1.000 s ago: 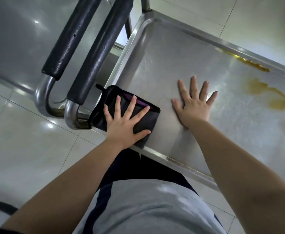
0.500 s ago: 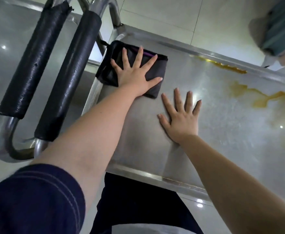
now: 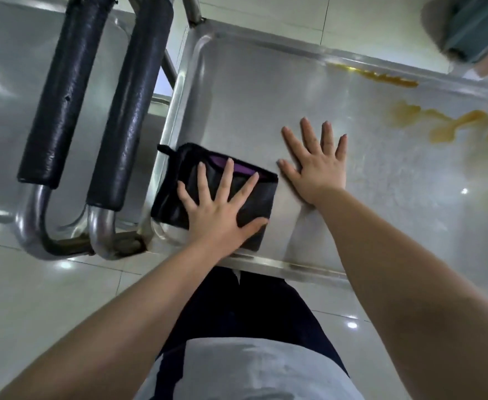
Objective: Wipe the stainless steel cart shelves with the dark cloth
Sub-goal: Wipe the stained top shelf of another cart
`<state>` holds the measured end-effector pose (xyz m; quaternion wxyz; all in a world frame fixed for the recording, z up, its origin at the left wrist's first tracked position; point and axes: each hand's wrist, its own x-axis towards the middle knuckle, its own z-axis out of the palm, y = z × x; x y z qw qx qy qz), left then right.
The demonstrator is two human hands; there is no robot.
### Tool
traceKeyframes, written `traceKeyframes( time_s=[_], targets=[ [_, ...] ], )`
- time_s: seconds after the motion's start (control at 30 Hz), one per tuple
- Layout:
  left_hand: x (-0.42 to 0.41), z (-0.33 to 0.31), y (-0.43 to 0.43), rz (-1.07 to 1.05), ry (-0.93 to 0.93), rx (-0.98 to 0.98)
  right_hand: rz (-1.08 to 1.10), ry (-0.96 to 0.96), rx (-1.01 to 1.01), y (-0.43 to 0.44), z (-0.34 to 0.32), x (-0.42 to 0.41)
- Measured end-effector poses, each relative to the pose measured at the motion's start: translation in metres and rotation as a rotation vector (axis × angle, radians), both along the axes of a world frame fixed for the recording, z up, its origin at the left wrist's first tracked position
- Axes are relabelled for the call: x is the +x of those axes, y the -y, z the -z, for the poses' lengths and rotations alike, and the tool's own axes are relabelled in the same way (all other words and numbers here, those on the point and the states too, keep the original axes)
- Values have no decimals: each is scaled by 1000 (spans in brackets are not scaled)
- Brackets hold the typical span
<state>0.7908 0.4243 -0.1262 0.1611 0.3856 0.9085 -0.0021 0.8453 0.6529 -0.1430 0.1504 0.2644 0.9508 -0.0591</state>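
Fingers: spread wide on both hands; the left hand (image 3: 222,209) lies flat on top of the dark cloth (image 3: 217,194), pressing rather than gripping, and the right hand (image 3: 316,166) is splayed palm-down on bare steel just beside it, holding nothing.
Cloth position: folded into a thick pad in the near left corner of the top shelf (image 3: 266,90), one edge up against the raised rim, a small loop sticking out toward the padded handles (image 3: 127,105). A purple inner layer shows at the far fold.
How it will handle: looks soft, light and limp, so it should bunch or unfold if pushed from one corner. A flat palm over its middle, as now, seems the best hold; it ought to slide easily on the smooth steel.
Work left: yellowish spills (image 3: 445,122) lie well apart from the cloth, toward the far right of the shelf, with another streak (image 3: 381,77) along the far rim. By my reckoning the wiping has barely reached them.
Risk: smearing the spill instead of lifting it.
Lower shelves: not visible from here.
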Motion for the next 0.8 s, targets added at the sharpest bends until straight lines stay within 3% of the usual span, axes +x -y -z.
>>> traceKeyframes(
  time_s=[0.2, 0.47, 0.8],
  targets=[
    [22, 4, 23, -17, -30, 3, 1, 57, -44, 2, -8, 5],
    [25, 0, 15, -46, -48, -78, -34, -9, -50, -78, -11, 113],
    [147, -1, -97, -79, -33, -108, -99, 12, -2, -89, -1, 111]
  ],
)
